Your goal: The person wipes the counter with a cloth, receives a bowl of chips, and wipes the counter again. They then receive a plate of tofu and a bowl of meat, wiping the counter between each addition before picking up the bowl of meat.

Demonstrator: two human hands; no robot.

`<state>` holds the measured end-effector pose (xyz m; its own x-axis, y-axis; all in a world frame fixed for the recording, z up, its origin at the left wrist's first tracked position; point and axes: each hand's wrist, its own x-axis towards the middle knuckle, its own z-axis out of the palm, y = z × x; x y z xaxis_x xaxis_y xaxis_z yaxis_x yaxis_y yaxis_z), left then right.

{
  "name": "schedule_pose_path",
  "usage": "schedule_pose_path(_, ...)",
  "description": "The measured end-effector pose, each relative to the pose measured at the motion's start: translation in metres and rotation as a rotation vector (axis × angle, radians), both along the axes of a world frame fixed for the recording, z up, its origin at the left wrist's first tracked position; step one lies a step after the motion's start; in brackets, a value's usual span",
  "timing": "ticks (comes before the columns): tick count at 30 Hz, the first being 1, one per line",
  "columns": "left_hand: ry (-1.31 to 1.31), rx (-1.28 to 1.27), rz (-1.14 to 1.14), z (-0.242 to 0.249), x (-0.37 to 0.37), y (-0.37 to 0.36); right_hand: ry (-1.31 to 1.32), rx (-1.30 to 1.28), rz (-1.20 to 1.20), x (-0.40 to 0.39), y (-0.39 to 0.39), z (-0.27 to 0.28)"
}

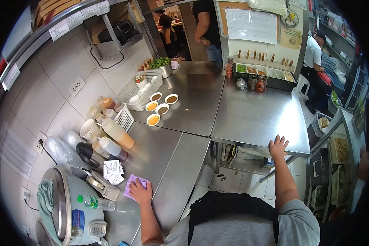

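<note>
The left hand (140, 191) covers much of the purple cloth (132, 183), so its full shape is hidden. Print on the receipts (113, 169) and wall papers (251, 24) is too small to read. The rice cooker (67, 213) is cut off at the bottom edge.
</note>
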<state>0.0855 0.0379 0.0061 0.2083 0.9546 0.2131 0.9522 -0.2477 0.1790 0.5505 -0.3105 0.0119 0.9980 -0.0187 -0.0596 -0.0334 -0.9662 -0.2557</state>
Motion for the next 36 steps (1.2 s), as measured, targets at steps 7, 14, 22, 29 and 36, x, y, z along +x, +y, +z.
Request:
schedule_pose_path(7, -0.001, 0.009, -0.002, -0.0009, -0.0003, 0.0001, 0.006, 0.006, -0.003, -0.0008, 0.0001, 0.002)
schedule_pose_path(14, -0.003, 0.018, -0.001, -0.0012, 0.0001, 0.0003, -0.028, -0.009, 0.011, 0.0035, -0.0021, -0.0063)
schedule_pose_path(22, -0.011, 0.037, -0.007, -0.0027, -0.0005, 0.0007, -0.009, -0.004, -0.007, 0.0005, -0.0002, -0.0011)
schedule_pose_path(29, -0.009, 0.036, 0.001, -0.0029, -0.0003, 0.0008, -0.014, -0.009, -0.009, -0.0007, 0.0002, 0.0001)
schedule_pose_path(36, -0.021, 0.025, -0.002, -0.0021, -0.0002, 0.0003, -0.018, -0.002, -0.008, -0.0011, -0.0004, -0.0004)
